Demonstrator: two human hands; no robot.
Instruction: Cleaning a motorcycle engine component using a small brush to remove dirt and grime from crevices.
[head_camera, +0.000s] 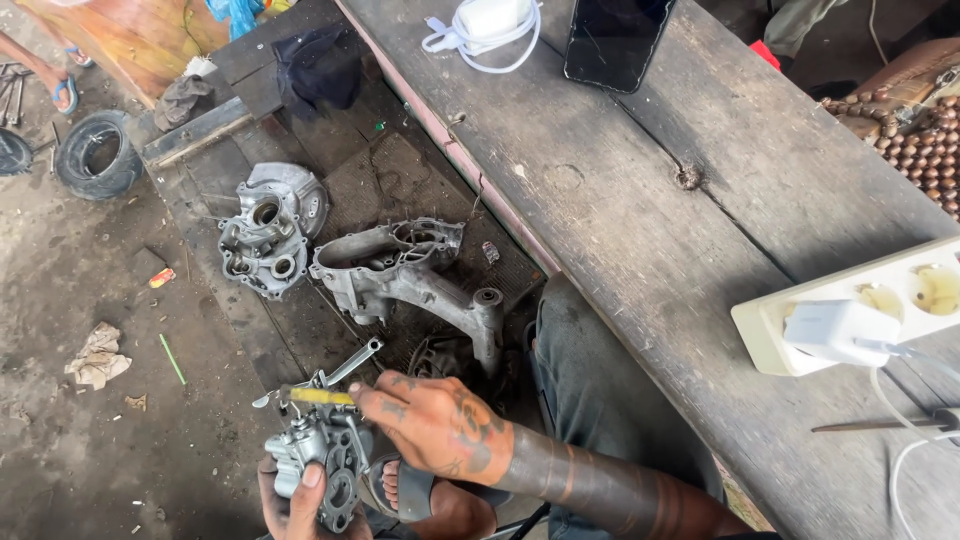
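Left hand (300, 497) grips carburetor (322, 460); right hand (435, 425) — yellow-handled tool (318, 396).

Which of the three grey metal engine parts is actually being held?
The small carburettor-like part at the bottom, in the left hand; the other two lie on the floor boards.
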